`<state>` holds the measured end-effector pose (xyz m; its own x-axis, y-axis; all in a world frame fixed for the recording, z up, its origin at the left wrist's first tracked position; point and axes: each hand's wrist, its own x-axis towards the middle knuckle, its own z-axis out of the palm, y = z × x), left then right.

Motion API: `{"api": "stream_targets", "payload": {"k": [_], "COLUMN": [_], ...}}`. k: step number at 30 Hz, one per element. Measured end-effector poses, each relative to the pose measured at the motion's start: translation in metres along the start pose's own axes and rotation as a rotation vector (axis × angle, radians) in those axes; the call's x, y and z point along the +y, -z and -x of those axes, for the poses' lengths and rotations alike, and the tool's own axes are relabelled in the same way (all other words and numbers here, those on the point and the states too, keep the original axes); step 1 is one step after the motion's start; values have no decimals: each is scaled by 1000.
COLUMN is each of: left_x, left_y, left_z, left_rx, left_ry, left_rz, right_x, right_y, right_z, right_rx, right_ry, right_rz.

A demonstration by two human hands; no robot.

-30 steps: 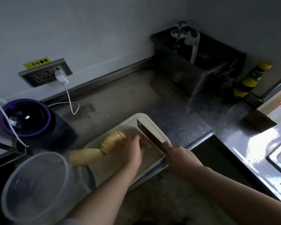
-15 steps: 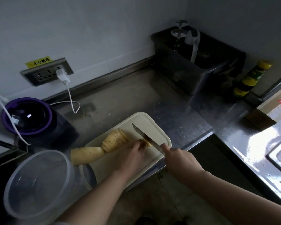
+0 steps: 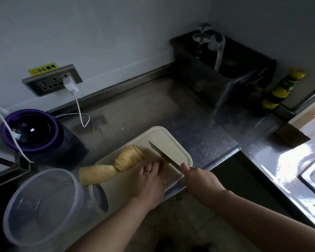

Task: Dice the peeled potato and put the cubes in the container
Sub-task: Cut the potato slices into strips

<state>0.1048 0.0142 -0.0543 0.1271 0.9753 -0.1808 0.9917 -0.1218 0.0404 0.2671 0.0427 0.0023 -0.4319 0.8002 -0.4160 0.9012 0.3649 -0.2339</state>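
Observation:
On the cream cutting board (image 3: 164, 137) lie a stack of potato slices (image 3: 129, 157) and, half off the board's left edge, an uncut peeled potato piece (image 3: 96, 173). My right hand (image 3: 200, 180) grips the handle of a knife (image 3: 162, 155), whose blade slants down onto the board. My left hand (image 3: 150, 176) lies fingers-down right beside the blade, pressing on potato pieces that it mostly hides. A clear round plastic container (image 3: 42, 206) stands at the lower left, next to the board.
A purple-rimmed appliance (image 3: 30, 130) sits at the left with a white cable (image 3: 78, 110) running to the wall socket. A dark bin (image 3: 224, 73) and a yellow-labelled bottle (image 3: 282, 88) stand at the back right. The steel counter's edge (image 3: 225, 153) drops off just beside the board.
The knife blade has tilted lower and shifted left toward my left hand. My left hand slid slightly nearer along the board. The potato pieces stay where they were.

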Motion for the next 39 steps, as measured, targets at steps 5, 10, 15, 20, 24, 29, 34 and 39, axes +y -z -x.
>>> {"api": "stream_targets", "payload": {"k": [5, 10, 15, 20, 24, 29, 34, 39], "left_x": [2, 4, 5, 7, 9, 7, 11, 8], "left_y": [4, 12, 14, 15, 14, 6, 9, 8], "left_z": [1, 1, 0, -2, -2, -10, -11, -12], "left_rx": [-69, -143, -191, -183, -184, -216, -226, -228], "left_ry": [20, 30, 35, 43, 61, 95, 102, 98], "left_rz": [-18, -22, 8, 31, 22, 71, 106, 132], "right_x": [1, -3, -3, -6, -10, -11, -9, -17], "right_y": [-2, -6, -8, -4, -6, -8, 2, 7], "right_z": [-1, 1, 2, -11, -16, -13, -25, -33], "right_rx": [27, 52, 45, 66, 70, 49, -3, -5], "right_ry": [-6, 8, 13, -2, 14, 30, -18, -28], "right_rz": [12, 41, 22, 16, 31, 22, -23, -31]}}
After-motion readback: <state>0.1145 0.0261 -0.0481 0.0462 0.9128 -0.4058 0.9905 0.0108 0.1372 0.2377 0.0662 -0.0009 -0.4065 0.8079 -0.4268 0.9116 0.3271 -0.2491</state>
